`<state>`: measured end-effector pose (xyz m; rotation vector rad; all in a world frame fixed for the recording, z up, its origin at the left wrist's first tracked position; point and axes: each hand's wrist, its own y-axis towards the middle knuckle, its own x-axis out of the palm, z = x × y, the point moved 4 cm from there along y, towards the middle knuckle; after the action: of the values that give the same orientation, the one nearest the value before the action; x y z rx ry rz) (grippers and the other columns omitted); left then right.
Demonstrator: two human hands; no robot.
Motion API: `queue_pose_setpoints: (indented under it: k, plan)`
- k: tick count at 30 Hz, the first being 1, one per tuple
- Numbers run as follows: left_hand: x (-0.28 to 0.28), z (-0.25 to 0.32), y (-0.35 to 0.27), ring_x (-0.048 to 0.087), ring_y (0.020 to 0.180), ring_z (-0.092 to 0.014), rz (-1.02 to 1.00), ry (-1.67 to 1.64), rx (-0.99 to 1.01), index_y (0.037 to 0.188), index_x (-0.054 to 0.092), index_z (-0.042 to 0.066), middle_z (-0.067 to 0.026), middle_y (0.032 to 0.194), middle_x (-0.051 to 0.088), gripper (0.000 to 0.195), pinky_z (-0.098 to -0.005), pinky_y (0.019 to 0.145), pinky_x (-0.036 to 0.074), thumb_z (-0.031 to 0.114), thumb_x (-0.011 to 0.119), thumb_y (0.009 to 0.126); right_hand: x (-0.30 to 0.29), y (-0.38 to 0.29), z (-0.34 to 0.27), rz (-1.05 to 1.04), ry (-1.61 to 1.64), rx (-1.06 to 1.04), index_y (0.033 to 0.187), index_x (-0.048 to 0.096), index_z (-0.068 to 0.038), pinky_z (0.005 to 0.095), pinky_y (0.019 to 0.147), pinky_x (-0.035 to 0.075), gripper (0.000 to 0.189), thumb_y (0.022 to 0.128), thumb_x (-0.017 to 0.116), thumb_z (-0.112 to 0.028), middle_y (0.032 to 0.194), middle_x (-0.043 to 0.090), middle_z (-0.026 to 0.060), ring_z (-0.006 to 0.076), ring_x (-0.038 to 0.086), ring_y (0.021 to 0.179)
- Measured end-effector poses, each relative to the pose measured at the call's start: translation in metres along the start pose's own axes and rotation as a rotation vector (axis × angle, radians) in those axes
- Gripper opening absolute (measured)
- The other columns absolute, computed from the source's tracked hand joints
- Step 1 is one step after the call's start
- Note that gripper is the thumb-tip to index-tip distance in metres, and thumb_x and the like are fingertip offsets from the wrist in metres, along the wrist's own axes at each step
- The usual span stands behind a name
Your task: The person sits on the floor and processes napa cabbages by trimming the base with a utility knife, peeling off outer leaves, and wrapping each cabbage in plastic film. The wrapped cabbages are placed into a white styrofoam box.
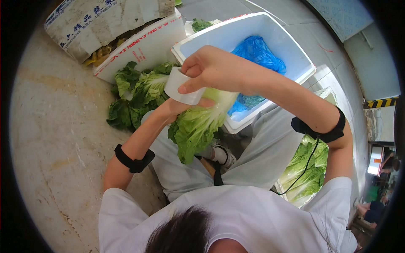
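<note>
A roll of whitish tape [182, 87] is pinched between the thumb and fingers of my right hand [202, 71]. Just below it, my left hand [185, 106] grips a napa cabbage [202, 126], whose pale stem end points to the upper right and whose green leaves hang over my lap. Part of the left hand is hidden behind the roll and the cabbage. Whether a strip of tape is stuck to the cabbage, I cannot tell. Loose dark green outer leaves [136, 95] lie in a heap to the left of the hands.
Ahead stands a white foam box [202, 41] holding blue plastic bags [259, 53]. A foam box with red writing [142, 44] and a stained, printed carton [114, 22] are at upper left. More napa cabbages [308, 167] lie in a box on my right. People are at far right.
</note>
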<state>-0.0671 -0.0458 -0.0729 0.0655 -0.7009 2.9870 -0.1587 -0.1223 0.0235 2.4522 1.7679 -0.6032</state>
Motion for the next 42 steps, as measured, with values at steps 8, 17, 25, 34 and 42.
queue_pose_setpoints:
  k: [8,17,25,34,42]
  plan:
    - [-0.036,0.005,-0.011,0.060,0.094,-0.015,0.077,-0.184,0.082,0.120,0.046,-0.001,-0.0095,0.109,0.058,0.055,-0.0292,0.081,0.050,0.019,0.069,0.074,-0.013,-0.054,0.007,0.061,-0.053,0.161,0.098,0.059,0.008,0.0293,0.066,0.046,0.036,0.082,0.063,-0.024,0.085,0.063,0.0080,0.0139,0.054,0.073]
    - [-0.031,0.014,-0.013,0.060,0.094,-0.017,0.000,-0.310,0.123,0.119,0.046,-0.003,-0.0105,0.109,0.058,0.059,-0.0292,0.081,0.050,0.022,0.071,0.072,-0.041,-0.057,0.044,-0.018,-0.174,0.279,0.097,0.061,0.008,0.0295,0.073,0.047,0.041,0.072,0.075,-0.022,0.088,0.066,0.0135,0.0172,0.060,0.079]
    - [-0.006,0.035,-0.026,0.056,0.100,-0.015,-0.158,-0.268,0.206,0.125,0.043,-0.002,-0.0094,0.114,0.055,0.072,-0.0286,0.087,0.046,0.023,0.077,0.065,-0.036,-0.049,0.061,-0.132,-0.251,0.260,0.112,0.059,0.001,0.0288,0.083,0.044,0.049,0.069,0.076,-0.015,0.099,0.065,0.0105,0.0179,0.058,0.093]
    - [0.025,0.067,-0.039,0.051,0.103,-0.017,-0.230,0.111,0.279,0.122,0.045,0.000,-0.0083,0.110,0.054,0.075,-0.0294,0.091,0.040,0.026,0.080,0.061,-0.050,-0.077,0.099,-0.146,0.222,0.293,0.122,0.053,-0.003,0.0317,0.093,0.041,0.044,0.082,0.066,-0.017,0.118,0.057,0.0111,0.0181,0.052,0.108]
    - [0.050,0.068,-0.042,0.049,0.108,-0.020,-0.272,0.503,0.424,0.124,0.042,0.001,-0.0103,0.114,0.051,0.082,-0.0305,0.094,0.038,0.025,0.081,0.056,-0.040,-0.055,0.103,-0.022,0.653,0.485,0.110,0.059,-0.002,0.0282,0.072,0.052,0.033,0.087,0.061,-0.025,0.095,0.063,0.0072,0.0126,0.062,0.078]
